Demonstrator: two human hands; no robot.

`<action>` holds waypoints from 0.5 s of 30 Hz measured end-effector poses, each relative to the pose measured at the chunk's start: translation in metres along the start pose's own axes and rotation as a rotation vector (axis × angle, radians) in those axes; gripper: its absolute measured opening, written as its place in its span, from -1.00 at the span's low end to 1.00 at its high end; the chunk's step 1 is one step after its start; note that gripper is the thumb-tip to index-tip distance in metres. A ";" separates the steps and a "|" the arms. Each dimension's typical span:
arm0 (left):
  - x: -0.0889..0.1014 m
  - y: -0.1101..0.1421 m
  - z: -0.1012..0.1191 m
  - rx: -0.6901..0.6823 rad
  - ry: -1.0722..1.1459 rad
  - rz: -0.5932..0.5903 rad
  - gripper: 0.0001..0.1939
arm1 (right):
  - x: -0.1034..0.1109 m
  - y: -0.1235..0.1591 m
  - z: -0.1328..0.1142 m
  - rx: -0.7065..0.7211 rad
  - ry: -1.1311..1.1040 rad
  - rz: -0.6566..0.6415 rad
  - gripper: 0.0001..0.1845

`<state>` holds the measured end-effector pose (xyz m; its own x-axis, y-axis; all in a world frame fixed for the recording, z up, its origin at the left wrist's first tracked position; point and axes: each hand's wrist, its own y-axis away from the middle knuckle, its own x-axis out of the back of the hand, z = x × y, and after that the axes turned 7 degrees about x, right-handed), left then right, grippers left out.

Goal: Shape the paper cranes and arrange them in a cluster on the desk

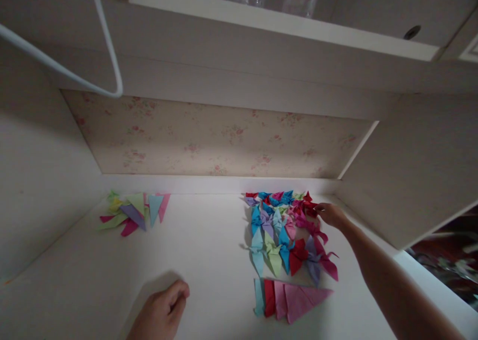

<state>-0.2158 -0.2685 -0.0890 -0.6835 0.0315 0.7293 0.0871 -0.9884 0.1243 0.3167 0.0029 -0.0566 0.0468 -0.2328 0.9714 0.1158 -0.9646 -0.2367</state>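
Note:
My right hand (330, 214) reaches to the right end of the upper rows of folded cranes, fingers pinched at a dark red paper crane (310, 209). Rows of paper cranes in blue, green, purple, pink and red stand packed together, among them a light green crane (273, 254) and a bright red crane (298, 256) in the front row. Just in front of them lie overlapping folded paper pieces (298, 300) in light blue, red and pink. At the lower left, my left hand (160, 310) rests by the white desktop with fingers curled, nothing visible in it.
A loose pile of folded paper strips and triangles (130, 213) lies at the back left of the white desktop (209, 260). Side panels and a low shelf (261, 21) holding clear containers enclose the space. A white cable (108, 41) hangs at upper left.

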 end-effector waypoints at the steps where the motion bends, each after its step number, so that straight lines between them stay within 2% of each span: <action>1: 0.000 0.000 0.000 0.004 0.002 0.000 -0.78 | -0.001 -0.002 -0.001 0.007 -0.005 -0.012 -0.76; 8: 0.002 0.002 0.005 0.040 0.028 -0.007 -0.80 | 0.005 -0.003 -0.007 -0.022 -0.045 -0.044 -0.72; 15: 0.006 0.004 0.011 0.014 0.076 -0.003 -0.80 | 0.031 0.015 -0.015 -0.104 -0.065 0.029 -0.68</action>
<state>-0.2119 -0.2710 -0.0765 -0.7366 0.0223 0.6760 0.0948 -0.9862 0.1358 0.3050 -0.0201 -0.0298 0.1135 -0.2551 0.9602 0.0101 -0.9661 -0.2579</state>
